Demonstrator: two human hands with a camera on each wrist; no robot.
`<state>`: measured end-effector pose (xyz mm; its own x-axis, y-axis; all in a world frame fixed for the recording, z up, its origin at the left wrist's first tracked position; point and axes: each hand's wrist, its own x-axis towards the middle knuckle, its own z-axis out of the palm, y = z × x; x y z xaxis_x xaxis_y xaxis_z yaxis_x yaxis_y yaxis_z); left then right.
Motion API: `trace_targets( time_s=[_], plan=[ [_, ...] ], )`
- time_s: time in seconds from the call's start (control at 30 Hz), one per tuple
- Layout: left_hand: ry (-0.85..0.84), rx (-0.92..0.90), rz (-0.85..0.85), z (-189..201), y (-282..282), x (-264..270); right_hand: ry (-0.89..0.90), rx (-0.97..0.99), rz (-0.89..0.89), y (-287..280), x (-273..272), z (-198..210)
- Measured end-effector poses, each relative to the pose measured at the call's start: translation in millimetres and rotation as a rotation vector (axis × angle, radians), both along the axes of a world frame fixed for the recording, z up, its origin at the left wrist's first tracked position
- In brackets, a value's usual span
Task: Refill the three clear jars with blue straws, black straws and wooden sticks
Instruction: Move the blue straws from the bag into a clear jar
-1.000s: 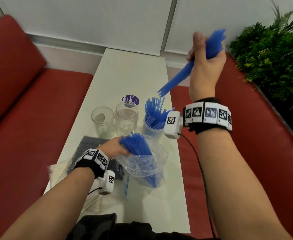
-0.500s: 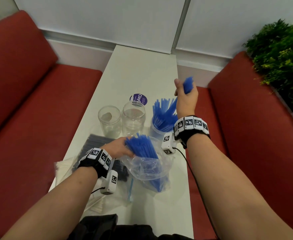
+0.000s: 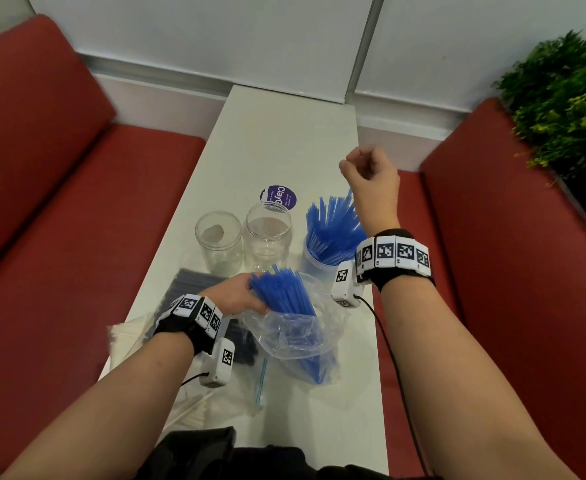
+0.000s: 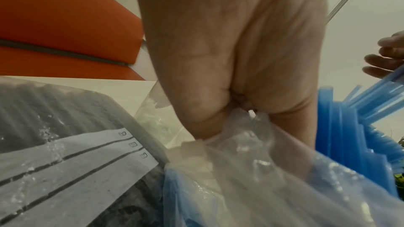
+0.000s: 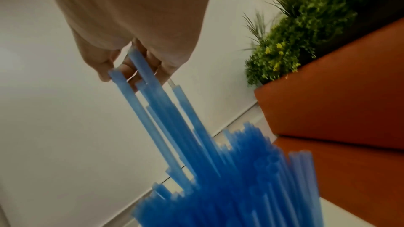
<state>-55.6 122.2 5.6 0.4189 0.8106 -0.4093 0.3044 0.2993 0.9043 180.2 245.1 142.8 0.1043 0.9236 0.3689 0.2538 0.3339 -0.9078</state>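
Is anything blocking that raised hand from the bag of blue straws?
Nothing visible: open air separates the right hand from the blue straws sticking out of the clear plastic bag, which the left hand grips beside them.

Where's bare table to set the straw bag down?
Free: the far table beyond the purple lid, up to the wall. A smaller bare patch lies at the near right edge, below the straw bag. Crowded: the middle, with three jars, the black straw pack and both hands.
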Motion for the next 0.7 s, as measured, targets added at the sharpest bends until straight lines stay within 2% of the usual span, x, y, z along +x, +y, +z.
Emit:
trace_targets(
  time_s=[0.1, 0.3, 0.37, 0.47, 0.5, 0.6, 0.7],
  plan=[
    [0.001, -0.002, 0.004, 1, -1, 1, -0.297, 0.0, 0.027, -7, -5, -12],
    [0.051, 0.01, -0.007, 4, -4, 0, -1.096, -0.348, 0.101, -20, -6, -56],
    [0.064, 0.012, -0.009, 6, -5, -1, -1.117, -0.333, 0.105, -20, -6, -55],
    [0.081, 0.012, 0.002, 6, -6, -1, -0.898, -0.221, 0.026, -17, -7, -43],
    [0.091, 0.014, 0.003, 7, -6, -1, -0.884, -0.175, -0.011, -15, -8, -39],
    [0.114, 0.02, 0.006, 8, -5, 0, -1.034, -0.103, -0.042, -20, -16, -40],
    [0.125, 0.025, 0.017, 10, -6, 3, -1.238, -0.197, 0.011, -31, -24, -60]
  ],
)
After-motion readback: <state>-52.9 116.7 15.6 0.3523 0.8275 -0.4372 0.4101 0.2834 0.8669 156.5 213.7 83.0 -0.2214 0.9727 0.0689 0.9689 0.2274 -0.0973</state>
